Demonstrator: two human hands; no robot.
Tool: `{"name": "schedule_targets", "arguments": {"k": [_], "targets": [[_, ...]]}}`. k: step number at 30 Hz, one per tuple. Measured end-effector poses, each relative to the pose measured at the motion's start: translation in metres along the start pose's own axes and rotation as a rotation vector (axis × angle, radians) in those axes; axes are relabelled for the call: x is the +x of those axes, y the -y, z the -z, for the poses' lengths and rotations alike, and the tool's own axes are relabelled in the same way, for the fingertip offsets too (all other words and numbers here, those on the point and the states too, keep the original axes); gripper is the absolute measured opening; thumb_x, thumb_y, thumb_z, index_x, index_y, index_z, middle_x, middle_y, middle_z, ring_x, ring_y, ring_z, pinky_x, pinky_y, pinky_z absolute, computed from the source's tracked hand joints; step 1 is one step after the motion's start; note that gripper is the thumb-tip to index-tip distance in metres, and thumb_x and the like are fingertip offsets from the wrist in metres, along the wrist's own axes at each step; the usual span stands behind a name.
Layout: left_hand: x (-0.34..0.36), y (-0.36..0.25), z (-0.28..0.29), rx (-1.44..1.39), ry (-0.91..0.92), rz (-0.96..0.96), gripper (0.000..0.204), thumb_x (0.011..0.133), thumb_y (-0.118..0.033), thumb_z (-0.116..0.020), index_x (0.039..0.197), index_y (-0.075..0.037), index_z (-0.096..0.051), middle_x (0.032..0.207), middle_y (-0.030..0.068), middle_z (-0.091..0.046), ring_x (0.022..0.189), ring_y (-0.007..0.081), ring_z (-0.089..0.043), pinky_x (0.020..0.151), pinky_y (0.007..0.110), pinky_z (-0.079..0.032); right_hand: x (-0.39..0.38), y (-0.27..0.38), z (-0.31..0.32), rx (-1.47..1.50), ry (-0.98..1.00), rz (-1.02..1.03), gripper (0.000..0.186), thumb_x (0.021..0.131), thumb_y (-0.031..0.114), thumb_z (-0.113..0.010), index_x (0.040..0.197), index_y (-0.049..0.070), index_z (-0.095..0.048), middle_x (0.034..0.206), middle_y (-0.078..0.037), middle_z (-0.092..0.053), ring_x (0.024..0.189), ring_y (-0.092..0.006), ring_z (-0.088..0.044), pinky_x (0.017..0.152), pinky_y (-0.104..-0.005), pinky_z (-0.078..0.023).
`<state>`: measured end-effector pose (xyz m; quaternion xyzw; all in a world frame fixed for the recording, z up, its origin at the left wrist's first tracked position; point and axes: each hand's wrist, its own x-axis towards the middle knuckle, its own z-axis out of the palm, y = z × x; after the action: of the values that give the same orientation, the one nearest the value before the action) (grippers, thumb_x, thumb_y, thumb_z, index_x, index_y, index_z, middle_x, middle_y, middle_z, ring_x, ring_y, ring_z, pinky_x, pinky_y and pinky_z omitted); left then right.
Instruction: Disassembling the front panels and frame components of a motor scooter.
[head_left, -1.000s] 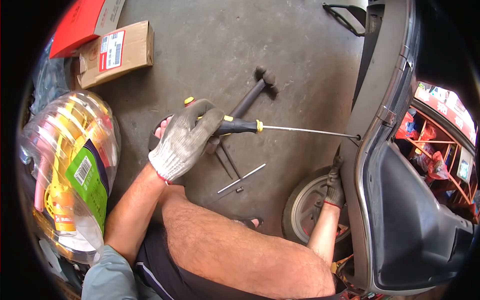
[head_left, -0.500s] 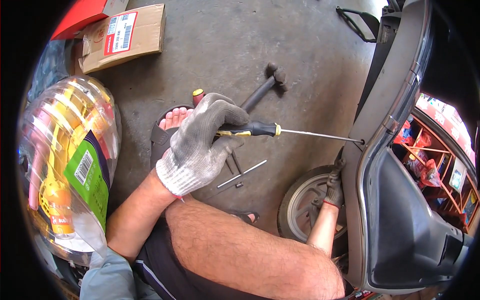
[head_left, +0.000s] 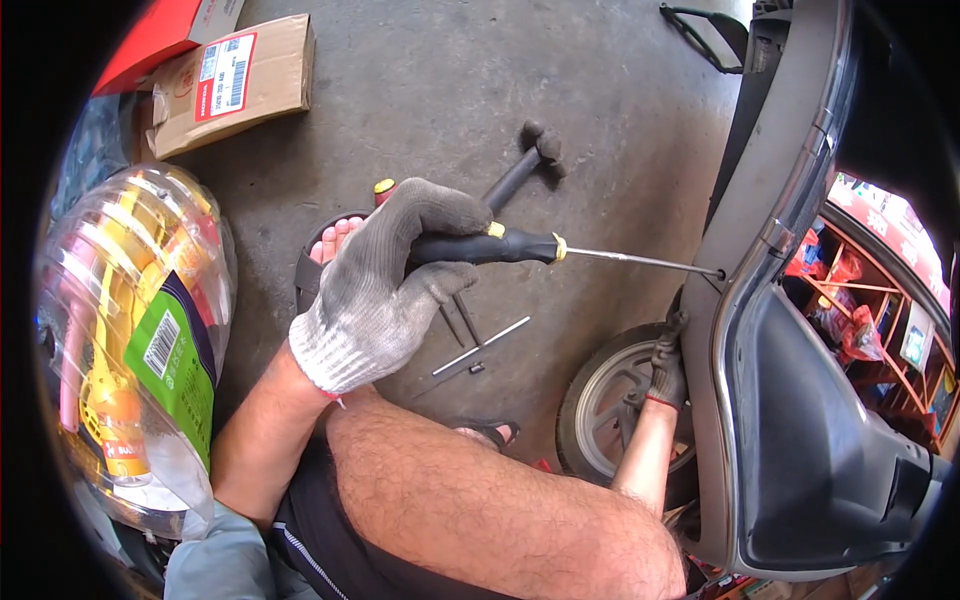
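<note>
My left hand, in a grey-and-white knit glove, is closed around the black-and-yellow handle of a screwdriver. The shaft points right, and its tip sits at a small dark hole in the grey edge of a scooter's body panel. Lower down, my right hand, also gloved, rests against the panel's inner side beside the wheel. Its fingers look stretched out along the panel, partly in shadow.
A hammer lies on the concrete floor, near a red-and-yellow handle and a thin metal rod. At left are a clear plastic pack of colourful toys, a cardboard box and a red box.
The screwdriver's handle has turned in my left hand, its yellow patches now lying elsewhere. Its tip stays at the hole. My right hand keeps its place, and the view has shifted slightly.
</note>
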<state>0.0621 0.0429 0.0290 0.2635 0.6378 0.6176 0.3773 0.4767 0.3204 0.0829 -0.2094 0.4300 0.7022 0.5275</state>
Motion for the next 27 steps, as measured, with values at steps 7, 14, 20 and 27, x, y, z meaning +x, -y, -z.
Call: {"name": "schedule_targets", "arguments": {"k": [7,14,20,27], "targets": [[0.009,-0.027,0.003,-0.100,0.063,0.393,0.032,0.079,-0.003,-0.071,0.109,-0.004,-0.059,0.097,0.0112,-0.064,0.086,0.0193,-0.066,0.077,0.032,-0.051,0.001,-0.031,0.014,-0.105,0.003,0.182,0.053,0.093,0.017,-0.054,0.139,-0.007,-0.047,0.146,-0.023,-0.045,0.134,-0.0435,-0.043,0.112,-0.0654,-0.030],[0.008,-0.015,0.003,0.079,0.034,-0.286,0.028,0.073,0.001,-0.073,0.096,-0.005,-0.059,0.101,0.0110,-0.062,0.090,0.0221,-0.062,0.079,0.033,-0.049,0.001,-0.026,0.010,-0.177,0.022,0.141,0.050,0.091,0.010,-0.056,0.135,-0.011,-0.049,0.141,-0.026,-0.049,0.131,-0.0451,-0.046,0.111,-0.0622,-0.035],[0.009,-0.035,-0.006,-0.313,-0.130,0.305,0.040,0.085,-0.013,-0.071,0.120,-0.003,-0.054,0.102,0.0061,-0.064,0.081,0.0102,-0.061,0.071,0.026,-0.051,-0.009,-0.084,0.025,-0.460,0.106,0.199,0.051,0.090,0.014,-0.058,0.137,-0.005,-0.050,0.143,-0.024,-0.048,0.132,-0.0447,-0.044,0.107,-0.0680,-0.034],[0.027,-0.040,-0.006,-0.029,-0.121,-0.003,0.028,0.086,-0.018,-0.072,0.105,-0.002,-0.061,0.100,0.0085,-0.063,0.085,0.0122,-0.061,0.073,0.027,-0.050,-0.007,-0.066,0.022,-0.191,0.028,0.214,0.053,0.089,0.013,-0.060,0.137,-0.006,-0.048,0.142,-0.027,-0.045,0.131,-0.0456,-0.043,0.107,-0.0667,-0.036]]}}
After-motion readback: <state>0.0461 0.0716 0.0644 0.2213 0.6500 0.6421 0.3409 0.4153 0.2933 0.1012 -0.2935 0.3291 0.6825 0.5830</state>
